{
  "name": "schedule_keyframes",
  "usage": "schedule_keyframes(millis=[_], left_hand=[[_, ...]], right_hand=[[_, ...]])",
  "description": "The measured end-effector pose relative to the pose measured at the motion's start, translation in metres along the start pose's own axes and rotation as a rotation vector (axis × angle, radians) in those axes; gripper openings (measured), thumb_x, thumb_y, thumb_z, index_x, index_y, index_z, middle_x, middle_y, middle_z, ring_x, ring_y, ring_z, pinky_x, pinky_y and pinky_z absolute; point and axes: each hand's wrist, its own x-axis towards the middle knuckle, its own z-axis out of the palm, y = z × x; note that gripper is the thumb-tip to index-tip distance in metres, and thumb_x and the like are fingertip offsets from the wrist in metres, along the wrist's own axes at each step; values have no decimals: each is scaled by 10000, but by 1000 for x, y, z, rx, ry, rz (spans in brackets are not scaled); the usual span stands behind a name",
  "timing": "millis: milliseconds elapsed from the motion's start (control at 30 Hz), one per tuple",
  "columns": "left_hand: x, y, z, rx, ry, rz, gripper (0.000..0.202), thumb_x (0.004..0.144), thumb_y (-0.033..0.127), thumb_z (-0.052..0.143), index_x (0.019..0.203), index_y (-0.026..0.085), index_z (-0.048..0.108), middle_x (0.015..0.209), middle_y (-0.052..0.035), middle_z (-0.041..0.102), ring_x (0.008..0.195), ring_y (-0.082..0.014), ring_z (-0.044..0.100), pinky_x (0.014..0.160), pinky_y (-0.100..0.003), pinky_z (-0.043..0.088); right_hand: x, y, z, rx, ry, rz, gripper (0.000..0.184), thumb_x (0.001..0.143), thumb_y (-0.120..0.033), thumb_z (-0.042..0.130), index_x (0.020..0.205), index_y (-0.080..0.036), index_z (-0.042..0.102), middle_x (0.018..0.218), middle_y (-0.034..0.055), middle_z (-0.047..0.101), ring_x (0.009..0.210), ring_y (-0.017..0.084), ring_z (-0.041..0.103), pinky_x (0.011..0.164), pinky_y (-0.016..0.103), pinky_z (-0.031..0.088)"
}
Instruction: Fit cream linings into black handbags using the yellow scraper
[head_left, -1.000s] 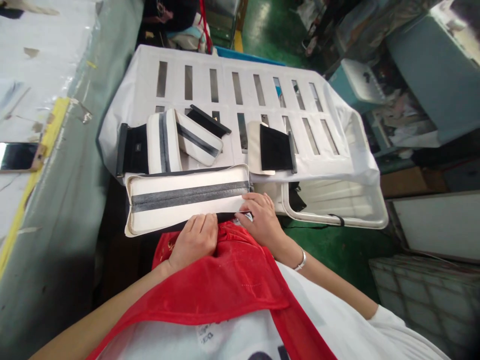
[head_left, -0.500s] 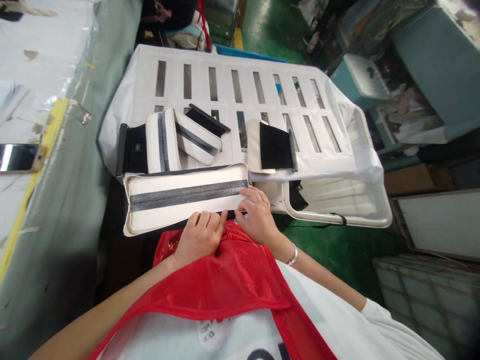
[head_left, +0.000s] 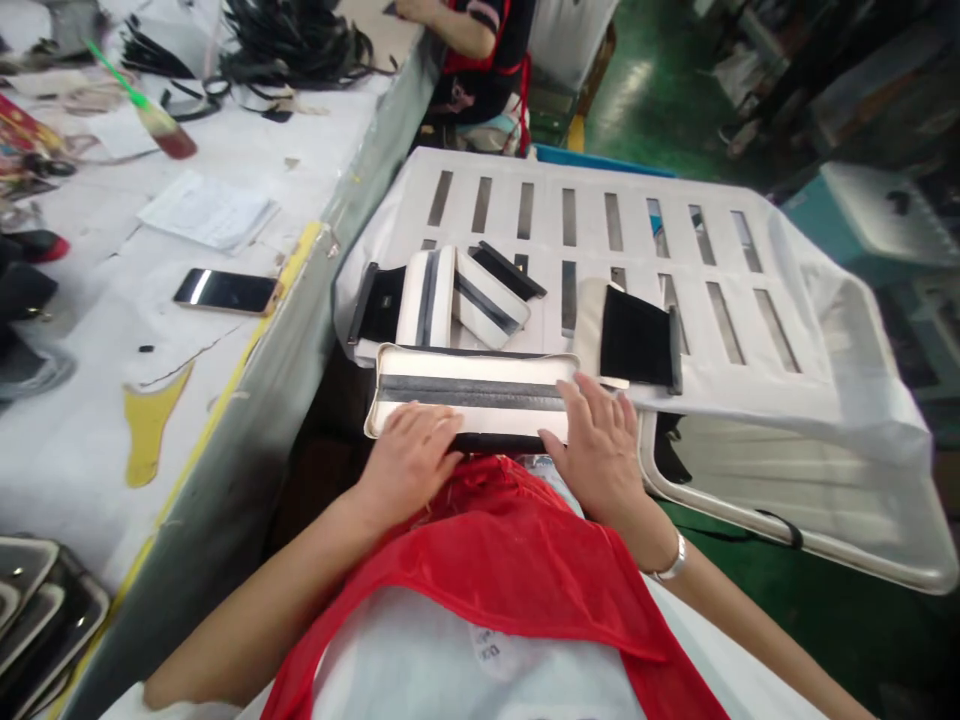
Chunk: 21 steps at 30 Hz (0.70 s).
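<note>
Resting along the near side of a long cream panel (head_left: 480, 392) with a dark stripe, the left grip (head_left: 409, 460) has its fingers laid together over the edge; whether it pinches underneath, I can't tell. The right grip (head_left: 600, 445) is spread, fingers fanned on the panel's right end, thumb apart at the near edge. The panel sits just before the red apron (head_left: 487, 585), against the near side of a slotted white surface (head_left: 547, 215). Smaller striped pieces (head_left: 426, 300) lie there, a black flap (head_left: 637, 335) to their right. Off left, a tabletop (head_left: 90, 400) carries a phone (head_left: 227, 290); a co-worker's arm (head_left: 469, 32) shows beyond.
</note>
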Motion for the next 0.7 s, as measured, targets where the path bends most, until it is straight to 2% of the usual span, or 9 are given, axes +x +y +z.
schedule_keyframes(millis=[33,100,167,233,333,467,700], left_hand=[[-11,-16,-9,5,30,-65,306,872,323,563,1126,159,610,1136,-98,648,1070,-229,547,976,-395,374],[-30,-44,-22,8,46,-114,236,868,332,574,1041,187,644,1069,-71,680,1013,-219,573,917,-385,398],[-41,-63,-28,0,16,-81,190,870,330,574,990,213,665,1016,-45,700,986,-206,584,893,-378,398],[-43,-73,-28,-13,-13,-29,167,874,322,573,959,225,679,991,-28,710,984,-197,583,901,-377,387],[-39,-77,-26,-32,-16,4,148,877,299,569,929,234,691,965,-9,719,974,-188,576,908,-378,376],[-35,-78,-23,-65,7,2,131,871,250,569,873,244,699,945,5,722,979,-183,571,915,-381,374],[-39,-72,-12,-114,119,-100,93,823,233,620,823,232,713,902,3,724,1002,-214,565,933,-413,397]], right_hand=[[4,-7,2,53,-14,-67,418,853,-267,555,1250,-137,527,1334,166,507,1227,288,439,1093,494,213],[12,-26,10,174,-102,-228,305,888,-288,519,1154,-162,601,1209,126,589,1131,244,500,1040,421,295],[19,-45,20,237,-206,-344,243,907,-306,503,1060,-191,652,1095,90,623,1021,216,528,926,363,361],[26,-60,29,226,-282,-385,224,917,-316,498,1002,-208,674,1016,69,625,941,202,524,821,333,365],[31,-70,37,207,-330,-389,234,935,-312,477,925,-200,683,923,52,615,881,181,515,766,309,340],[33,-71,42,243,-309,-353,271,948,-302,454,847,-186,677,865,45,610,848,160,518,773,288,334],[33,-73,50,227,-257,-334,221,896,-263,505,759,-175,655,822,52,616,800,162,510,730,291,322]])
